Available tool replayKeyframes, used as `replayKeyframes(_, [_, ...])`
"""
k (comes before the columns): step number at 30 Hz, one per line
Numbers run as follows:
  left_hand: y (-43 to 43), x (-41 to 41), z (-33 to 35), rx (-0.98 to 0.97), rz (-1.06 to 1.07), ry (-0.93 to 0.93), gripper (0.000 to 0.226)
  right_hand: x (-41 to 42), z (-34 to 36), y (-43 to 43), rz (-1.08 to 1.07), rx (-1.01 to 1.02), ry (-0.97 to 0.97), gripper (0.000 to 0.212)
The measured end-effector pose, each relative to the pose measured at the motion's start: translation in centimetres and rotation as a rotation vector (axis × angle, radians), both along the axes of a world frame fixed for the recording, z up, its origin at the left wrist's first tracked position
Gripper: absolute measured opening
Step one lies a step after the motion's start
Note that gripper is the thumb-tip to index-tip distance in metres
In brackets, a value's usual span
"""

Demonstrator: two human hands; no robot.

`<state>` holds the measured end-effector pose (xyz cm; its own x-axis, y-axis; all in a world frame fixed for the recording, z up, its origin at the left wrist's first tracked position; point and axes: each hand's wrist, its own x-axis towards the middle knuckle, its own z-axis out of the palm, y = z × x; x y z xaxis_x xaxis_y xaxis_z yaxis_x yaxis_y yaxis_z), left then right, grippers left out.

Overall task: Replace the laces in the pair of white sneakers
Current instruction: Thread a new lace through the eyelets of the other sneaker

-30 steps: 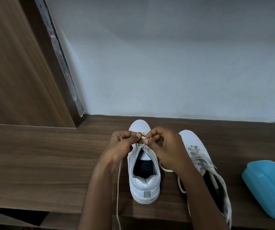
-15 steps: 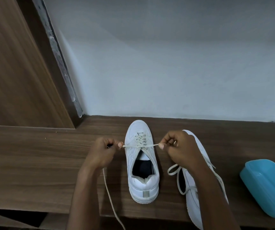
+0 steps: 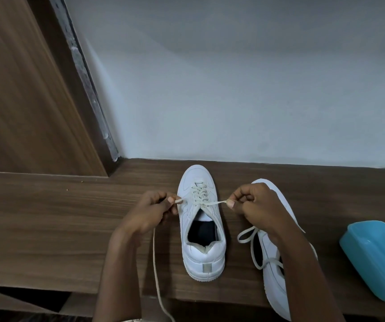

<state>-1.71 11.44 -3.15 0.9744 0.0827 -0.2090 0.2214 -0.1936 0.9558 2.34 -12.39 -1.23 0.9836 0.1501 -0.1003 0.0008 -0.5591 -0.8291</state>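
Note:
A white sneaker (image 3: 200,254) stands on the dark wooden shelf (image 3: 47,217), toe toward the wall, with a cream lace (image 3: 199,194) crossed through its front eyelets. My left hand (image 3: 151,211) pinches the lace's left end just left of the shoe; the rest of that end hangs down past the shelf edge. My right hand (image 3: 254,205) pinches the right end, pulled sideways and taut. The second white sneaker (image 3: 272,282) lies to the right, partly under my right forearm, its lace loose in loops.
A blue plastic tub (image 3: 377,259) sits at the shelf's right end. A grey wall rises behind the shoes. A wooden panel (image 3: 24,101) with a dark frame stands at the left. The shelf's front edge runs just below the sneakers' heels.
My hands, together over the shoe's eyelets one second ago, have moved apart to either side and pulled the lace ends taut across the shoe. The shoes have not shifted.

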Motion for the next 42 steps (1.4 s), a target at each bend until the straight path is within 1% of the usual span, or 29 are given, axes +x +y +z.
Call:
replayKeyframes(3, [-0.3,-0.4,0.7,-0.009,-0.126,-0.009,0.022,0.1,-0.1,0.0,0.001,0.025,0.009,0.012])
replayKeyframes(6, [0.3,-0.3,0.6,0.075,-0.165,-0.036,0.025,0.2,-0.3,0.0,-0.008,0.001,0.023,0.014])
replayKeyframes(9, [0.0,-0.2,0.3,0.066,-0.074,-0.025,0.020,0.3,-0.6,0.2,-0.041,-0.089,0.005,0.015])
replayKeyframes(11, [-0.3,-0.2,0.5,0.027,0.002,0.016,0.024,0.3,-0.7,0.3,-0.058,-0.126,0.007,0.014])
replayKeyframes(12, [-0.3,-0.2,0.6,0.014,0.026,0.026,0.027,0.3,-0.7,0.2,-0.051,-0.112,0.032,0.015])
replayKeyframes(13, [-0.1,-0.1,0.6,-0.018,0.038,0.024,0.029,0.3,-0.6,0.0,-0.027,-0.067,0.078,0.016])
replayKeyframes(15, [-0.1,-0.1,1.0,-0.134,0.024,-0.016,0.031,0.1,0.0,-0.5,0.064,0.088,0.190,0.014])
replayKeyframes(17, [-0.6,0.1,1.3,-0.275,-0.007,-0.069,0.033,-0.2,0.5,-0.7,0.147,0.260,0.237,0.010])
replayKeyframes(19, [-1.4,0.3,1.5,-0.354,-0.054,-0.103,0.034,-0.4,0.8,-0.5,0.197,0.363,0.229,0.018])
replayKeyframes(21, [-1.9,0.5,1.6,-0.383,-0.083,-0.129,0.034,-0.5,0.7,-0.1,0.220,0.428,0.260,0.033])
replayKeyframes(22, [-2.0,0.6,1.6,-0.382,-0.086,-0.139,0.035,-0.6,0.7,0.2,0.223,0.450,0.285,0.037])
replayKeyframes(24, [-2.3,0.5,1.9,-0.379,-0.098,-0.154,0.035,-0.6,0.6,0.6,0.232,0.503,0.296,0.033])
replayKeyframes(27, [-2.9,0.4,2.1,-0.439,-0.118,-0.178,0.032,-0.5,0.2,1.6,0.196,0.640,0.193,0.029])
replayKeyframes(30, [-3.1,0.5,1.9,-0.410,-0.136,-0.206,0.029,-0.5,-0.5,3.0,0.153,0.730,0.123,0.031])
replayKeyframes(33, [-2.9,0.7,1.5,-0.349,-0.137,-0.209,0.026,-0.9,-0.8,4.1,0.120,0.923,0.187,0.028])
replayKeyframes(35, [-2.8,0.8,1.1,-0.291,-0.121,-0.201,0.024,-1.1,-0.9,4.7,0.058,1.015,0.229,0.027])
replayKeyframes(37, [-2.7,1.0,0.8,-0.276,-0.104,-0.176,0.021,-1.2,-1.1,5.1,0.011,1.051,0.245,0.025])
replayKeyframes(39, [-2.7,1.0,0.6,-0.280,-0.092,-0.149,0.020,-1.2,-1.3,5.3,-0.012,1.023,0.235,0.020])
replayKeyframes(42, [-2.8,1.2,0.3,-0.308,-0.076,-0.125,0.025,-1.0,-1.5,5.3,-0.019,0.983,0.203,0.015])
